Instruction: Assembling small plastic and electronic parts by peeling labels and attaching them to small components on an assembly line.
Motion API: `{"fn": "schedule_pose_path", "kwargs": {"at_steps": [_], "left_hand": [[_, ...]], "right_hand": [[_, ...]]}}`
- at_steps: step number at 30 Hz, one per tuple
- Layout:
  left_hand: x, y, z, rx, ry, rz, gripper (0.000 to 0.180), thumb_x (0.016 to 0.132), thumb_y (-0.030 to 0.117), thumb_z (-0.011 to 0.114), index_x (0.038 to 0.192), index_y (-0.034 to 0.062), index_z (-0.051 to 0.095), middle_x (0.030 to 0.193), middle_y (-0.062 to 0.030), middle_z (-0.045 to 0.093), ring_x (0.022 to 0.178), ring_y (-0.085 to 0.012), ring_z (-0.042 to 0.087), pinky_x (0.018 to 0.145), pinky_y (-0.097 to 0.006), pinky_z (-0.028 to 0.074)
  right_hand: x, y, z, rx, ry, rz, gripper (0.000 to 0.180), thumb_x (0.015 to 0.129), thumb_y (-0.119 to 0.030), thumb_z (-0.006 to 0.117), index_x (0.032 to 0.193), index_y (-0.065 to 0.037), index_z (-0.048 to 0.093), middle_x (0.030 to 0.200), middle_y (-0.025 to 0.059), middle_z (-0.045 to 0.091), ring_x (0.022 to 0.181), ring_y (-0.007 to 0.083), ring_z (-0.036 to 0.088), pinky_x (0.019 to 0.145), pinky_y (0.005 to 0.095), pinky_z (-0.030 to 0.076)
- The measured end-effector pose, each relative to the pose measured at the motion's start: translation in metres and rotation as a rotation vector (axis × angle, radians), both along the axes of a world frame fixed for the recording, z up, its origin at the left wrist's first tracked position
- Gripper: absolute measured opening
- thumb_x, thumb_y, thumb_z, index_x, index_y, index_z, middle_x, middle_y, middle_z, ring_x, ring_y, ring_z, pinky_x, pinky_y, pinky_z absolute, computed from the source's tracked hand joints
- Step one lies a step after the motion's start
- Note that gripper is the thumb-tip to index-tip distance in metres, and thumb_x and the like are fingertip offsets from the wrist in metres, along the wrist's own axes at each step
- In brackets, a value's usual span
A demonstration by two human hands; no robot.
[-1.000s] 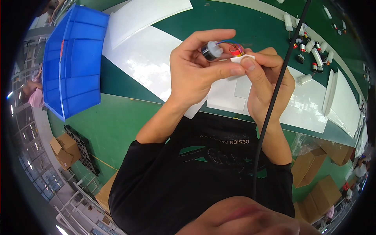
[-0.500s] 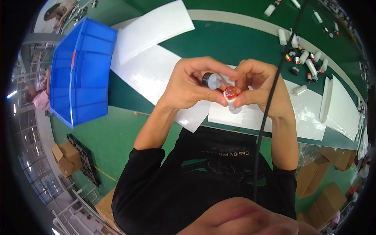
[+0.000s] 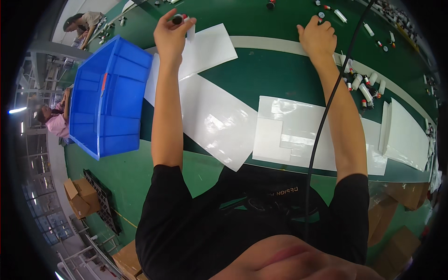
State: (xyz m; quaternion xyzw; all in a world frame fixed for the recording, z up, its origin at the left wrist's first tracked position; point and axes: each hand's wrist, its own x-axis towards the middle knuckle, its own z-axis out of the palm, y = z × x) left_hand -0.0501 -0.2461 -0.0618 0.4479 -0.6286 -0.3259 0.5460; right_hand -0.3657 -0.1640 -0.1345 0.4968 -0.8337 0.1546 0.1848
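Observation:
My left hand (image 3: 170, 39) is stretched out at the far left, over the far side of the bench. Between its thumb and fingers it holds a small part with a white tube (image 3: 191, 31), a red section and a round black cap (image 3: 177, 19). My right hand (image 3: 318, 41) reaches over the green surface at the far right, thumb apart from its fingers. A small round pale-and-dark cap (image 3: 321, 15) lies at its fingertips; whether they touch it cannot be told. Beyond that hand lies a white tube with a red end (image 3: 340, 16).
White sheets (image 3: 219, 119) cover part of the bench in front of me. A blue bin (image 3: 107, 102) stands at the left. Several white tubes with red ends (image 3: 365, 92) are heaped at the right. A black cable (image 3: 322, 122) hangs across the view. Two people sit at the far left.
My hands were together over the sheets, both on the white tube part. They have moved apart and away from me: left hand far left with the part, right hand far right, off it.

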Motion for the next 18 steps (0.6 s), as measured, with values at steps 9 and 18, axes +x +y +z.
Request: {"fn": "schedule_pose_path", "kwargs": {"at_steps": [9,18], "left_hand": [[-0.031,0.095,-0.003,0.546,0.010,-0.617,0.039,0.094,0.022,0.055,0.121,-0.0055,0.057,0.107,-0.0154,0.066,0.091,-0.0181,0.063,0.079,-0.030,0.051],[-0.077,0.144,-0.027,0.964,0.597,-0.728,0.037,0.098,0.027,0.052,0.114,-0.0050,0.059,0.101,-0.0123,0.066,0.091,-0.0171,0.062,0.081,-0.028,0.050]], "right_hand": [[0.030,0.014,0.022,-0.317,-1.247,0.429,0.045,0.086,-0.022,0.058,0.123,0.003,0.052,0.101,0.0124,0.063,0.085,0.0168,0.064,0.071,0.0296,0.049],[0.079,0.127,0.039,-0.299,-1.461,0.682,0.029,0.087,-0.001,0.047,0.110,0.001,0.064,0.102,0.0061,0.058,0.072,0.0091,0.053,0.064,0.0219,0.042]]}}
